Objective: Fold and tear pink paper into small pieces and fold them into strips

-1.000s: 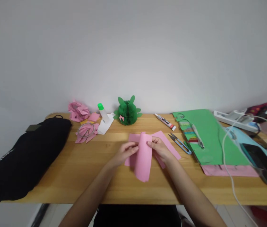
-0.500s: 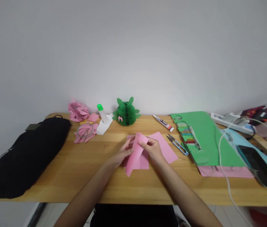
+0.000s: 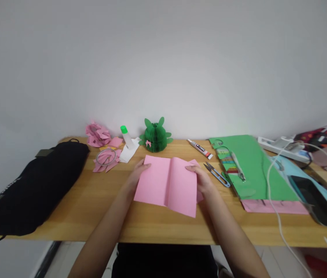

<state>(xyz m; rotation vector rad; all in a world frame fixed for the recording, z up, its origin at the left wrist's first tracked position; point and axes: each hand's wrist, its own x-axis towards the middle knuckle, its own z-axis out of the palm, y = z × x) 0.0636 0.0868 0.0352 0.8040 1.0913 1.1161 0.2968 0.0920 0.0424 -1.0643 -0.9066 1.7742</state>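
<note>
A pink paper sheet (image 3: 167, 184) with a crease down its middle is spread open above the wooden table (image 3: 94, 208). My left hand (image 3: 138, 172) grips its left top edge, fingers mostly hidden behind the paper. My right hand (image 3: 203, 178) pinches its right top edge, thumb on the front. Another pink sheet lies under it, a corner showing by my right hand.
Small snips (image 3: 217, 174) lie right of my right hand, then a glue tube (image 3: 200, 149) and green folder (image 3: 248, 166). A green paper cactus (image 3: 155, 135), glue bottle (image 3: 126, 137) and pink scraps (image 3: 98, 136) stand at the back. A black bag (image 3: 33, 189) fills the left; cables and a phone (image 3: 310, 193) lie right.
The pink sheet was folded and narrow between my hands; my hands have moved apart and unfolded it into a wide creased sheet.
</note>
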